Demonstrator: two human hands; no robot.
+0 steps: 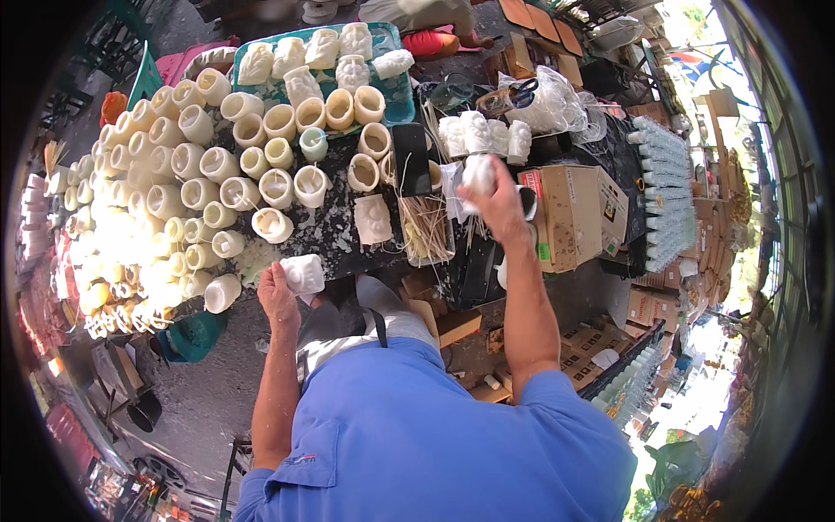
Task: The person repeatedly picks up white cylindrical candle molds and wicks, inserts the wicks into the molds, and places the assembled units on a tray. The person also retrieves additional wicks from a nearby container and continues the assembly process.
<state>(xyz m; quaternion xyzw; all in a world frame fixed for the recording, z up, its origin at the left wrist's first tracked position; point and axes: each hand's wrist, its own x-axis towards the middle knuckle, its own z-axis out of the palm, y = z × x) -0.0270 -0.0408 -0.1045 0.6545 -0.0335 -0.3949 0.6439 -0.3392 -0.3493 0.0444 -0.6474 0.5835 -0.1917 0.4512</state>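
My left hand [277, 300] is closed on the side of a white moulded piece [303, 275], a block with a raised pattern that looks like a candle, at the near edge of the table. My right hand [503, 207] reaches to the right part of the table and grips a smaller white lump [478, 175]; its exact kind is not clear. Just beyond that hand stands a row of white carved pieces [476, 133]. Between my hands, a cream carved block [373, 219] lies on the dark table, beside a clear bin of thin sticks [426, 228].
Many cream hollow cups [200, 193] crowd the left half of the table. A teal tray [393, 103] at the back holds more carved pieces. At right are a cardboard box [574, 217] and rows of pale bottles [668, 196]. Another person's leg [432, 43] shows behind the tray.
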